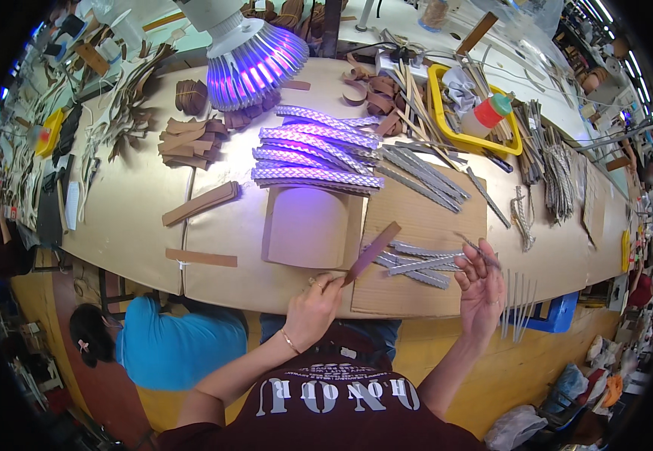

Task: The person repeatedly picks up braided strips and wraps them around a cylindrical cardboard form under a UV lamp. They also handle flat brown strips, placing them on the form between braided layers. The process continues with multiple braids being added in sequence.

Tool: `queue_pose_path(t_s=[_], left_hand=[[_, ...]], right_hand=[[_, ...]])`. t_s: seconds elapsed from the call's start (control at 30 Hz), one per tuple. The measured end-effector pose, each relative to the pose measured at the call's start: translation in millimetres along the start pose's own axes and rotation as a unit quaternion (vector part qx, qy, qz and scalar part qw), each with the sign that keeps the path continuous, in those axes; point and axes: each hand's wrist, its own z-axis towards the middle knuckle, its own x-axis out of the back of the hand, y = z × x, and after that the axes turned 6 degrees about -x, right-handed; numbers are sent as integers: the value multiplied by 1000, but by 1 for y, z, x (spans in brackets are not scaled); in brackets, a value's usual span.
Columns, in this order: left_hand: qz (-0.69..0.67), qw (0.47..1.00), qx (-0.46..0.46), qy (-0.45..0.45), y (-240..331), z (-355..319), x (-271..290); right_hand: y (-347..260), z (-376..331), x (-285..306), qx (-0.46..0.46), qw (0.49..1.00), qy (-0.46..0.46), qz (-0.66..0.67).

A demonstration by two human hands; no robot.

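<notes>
Fingers of the left hand [313, 304] are closed on the lower end of a brown stick [371, 252], which looks like a flat spatula. Its long axis runs from the hand up and to the right, and its tip lies just above the pile of grey strips [420, 264] in the middle of the frame. The right hand [481, 289] is at the lower right of centre, palm up, and its fingertips pinch one thin grey strip [480, 251] that points up and to the left. The pile lies between the two hands, a little nearer to the right one, on a cardboard sheet [424, 218] on the counter [131, 210]. Above the pile there is a curved cardboard form [307, 225], then braided bands [319, 154] under a violet lamp [247, 56]. At the upper right stands a yellow tray [440, 113]. At the lower left a person in a blue shirt [172, 349] sits low beside the counter.
</notes>
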Motion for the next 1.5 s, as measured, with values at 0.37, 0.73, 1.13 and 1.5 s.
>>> queue_pose_path(t_s=[0.37,0.73,1.13,1.5], left_hand=[[103,922,-359,100,14,78,105],[106,923,-311,201,-83,88,99],[23,970,-162,179,-107,56,69],[-434,887,60,146,-66,61,115]], right_hand=[[-43,-4,-74,222,882,-139,-391],[21,32,-130,-239,899,-303,-208],[14,33,-156,10,759,-227,-611],[-13,9,-200,16,721,-200,-663]])
